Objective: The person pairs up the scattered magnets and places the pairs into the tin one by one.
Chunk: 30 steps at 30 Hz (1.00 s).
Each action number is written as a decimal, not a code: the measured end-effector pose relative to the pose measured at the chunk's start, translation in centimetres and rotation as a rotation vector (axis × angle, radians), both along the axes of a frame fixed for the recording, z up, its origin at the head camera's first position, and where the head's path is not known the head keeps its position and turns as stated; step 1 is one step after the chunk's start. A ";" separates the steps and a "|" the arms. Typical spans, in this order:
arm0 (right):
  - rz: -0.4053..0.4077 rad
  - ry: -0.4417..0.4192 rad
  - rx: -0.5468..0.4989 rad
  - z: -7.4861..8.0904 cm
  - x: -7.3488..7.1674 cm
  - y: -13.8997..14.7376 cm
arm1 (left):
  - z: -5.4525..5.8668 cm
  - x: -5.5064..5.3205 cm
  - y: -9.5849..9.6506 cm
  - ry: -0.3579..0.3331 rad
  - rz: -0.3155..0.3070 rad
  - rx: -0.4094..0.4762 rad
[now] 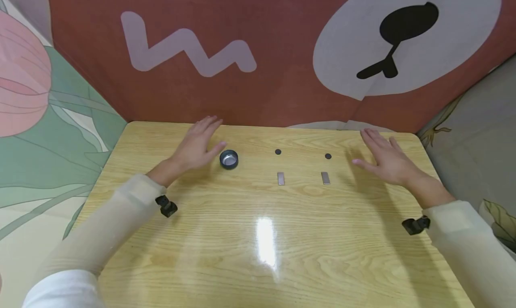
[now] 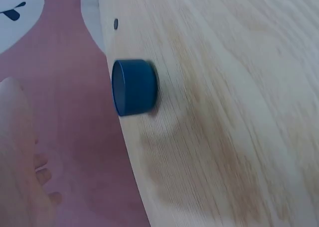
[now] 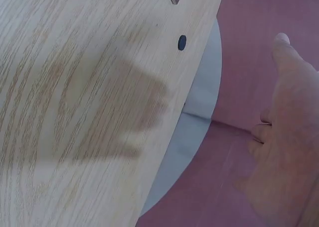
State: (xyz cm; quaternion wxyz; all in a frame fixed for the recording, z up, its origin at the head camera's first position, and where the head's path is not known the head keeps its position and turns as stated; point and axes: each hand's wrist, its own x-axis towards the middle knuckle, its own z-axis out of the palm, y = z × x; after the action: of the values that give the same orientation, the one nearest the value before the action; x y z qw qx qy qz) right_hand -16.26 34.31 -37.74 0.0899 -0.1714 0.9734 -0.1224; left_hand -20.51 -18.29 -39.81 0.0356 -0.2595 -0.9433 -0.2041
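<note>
My left hand [image 1: 196, 147] hovers above the table's left part, fingers extended and thumb out, holding nothing. Just right of its thumb stands a small dark blue round cup [image 1: 229, 159], silvery inside; the left wrist view shows the same cup [image 2: 135, 86] from its side, apart from the hand. Above the right part of the table is my right hand [image 1: 389, 160], fingers straight and nothing held. Two small dark discs [image 1: 278, 151] [image 3: 182, 43] lie between the hands. Below them on the table are two small grey rectangular pieces [image 1: 281, 178] [image 1: 325, 178], each with a disc above it.
The light wood-patterned table [image 1: 225, 236] ends at a red-brown cloth wall [image 1: 282, 88] with cartoon shapes. Patterned walls stand left [image 1: 80, 133] and right [image 1: 475, 129]. Small black cameras [image 1: 166, 206] [image 1: 416, 225] sit at both wrists. A bright reflection falls on the tabletop.
</note>
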 end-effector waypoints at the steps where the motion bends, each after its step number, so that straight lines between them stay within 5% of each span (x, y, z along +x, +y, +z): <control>1: 0.005 0.004 -0.008 0.0 0.1 -0.1 | 0.1 0.1 0.2 0.004 -0.006 0.004; 20: 0.107 0.078 -0.098 -0.3 1.1 -2.1 | 1.2 1.4 3.6 0.049 -0.112 0.058; 30: 0.114 0.069 -0.123 -1.1 1.6 -2.7 | 0.7 1.7 5.4 0.051 -0.154 0.075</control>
State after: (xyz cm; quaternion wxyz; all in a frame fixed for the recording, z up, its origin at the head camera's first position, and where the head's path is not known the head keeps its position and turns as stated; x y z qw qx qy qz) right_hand -14.66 31.59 -38.87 0.0523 -0.2357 0.9553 -0.1705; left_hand -18.82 -12.92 -39.15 0.0536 -0.3349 -0.9110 -0.2346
